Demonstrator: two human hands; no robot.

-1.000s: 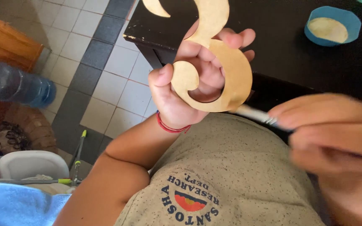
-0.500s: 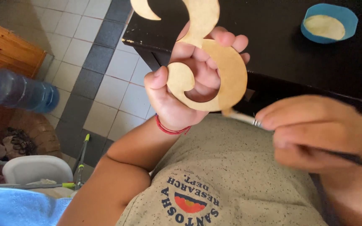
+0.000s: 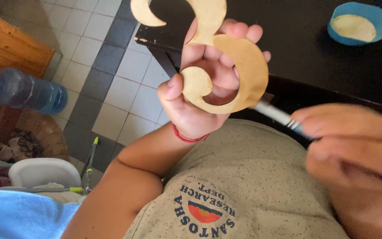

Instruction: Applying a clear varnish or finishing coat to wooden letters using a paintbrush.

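Note:
My left hand [image 3: 200,95] holds up a flat tan cutout [image 3: 248,66] with curled, scroll-like arms, thumb on its lower curl and fingers behind it. A red band circles that wrist. My right hand [image 3: 354,150], blurred at the lower right, grips a thin brush [image 3: 276,113] by its silver ferrule and dark handle. The brush tip points up-left and meets the cutout's lower edge.
A black table [image 3: 306,57] lies beyond the hands, with a blue round dish [image 3: 358,23] holding pale contents at its far right. Left, over a tiled floor, lie a blue plastic bottle [image 3: 27,90], a wooden panel [image 3: 9,48], a white tub [image 3: 43,172] and blue cloth [image 3: 18,214].
The view has shifted slightly, so the cutout and my left hand sit higher. My right hand with the brush has stayed close to the cutout's lower edge, moving a little.

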